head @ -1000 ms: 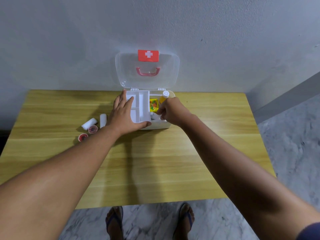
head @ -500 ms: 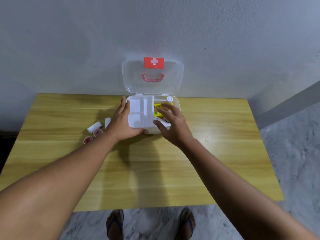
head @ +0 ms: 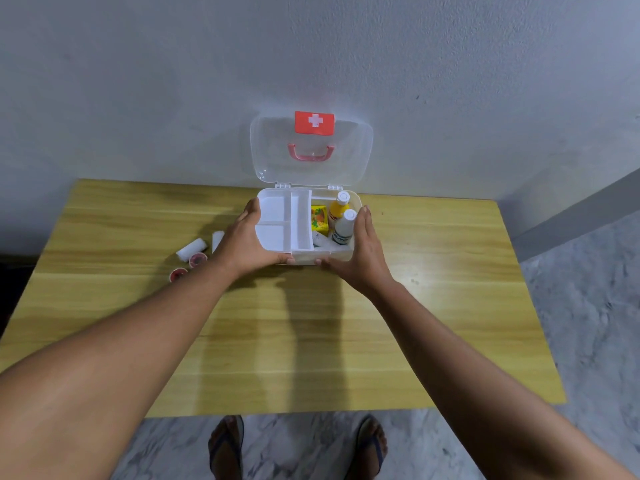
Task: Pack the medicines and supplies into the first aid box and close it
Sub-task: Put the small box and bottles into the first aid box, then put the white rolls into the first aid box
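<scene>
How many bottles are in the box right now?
2: the yellow bottle at the back right, the white bottle just in front of it. The tray may hide more.

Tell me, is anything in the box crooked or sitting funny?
Nothing is spilled or broken. The white tray sits pushed over the left side of the first aid box, not the middle, gripped by the left hand. The white bottle and yellow bottle look slightly tilted.
</scene>
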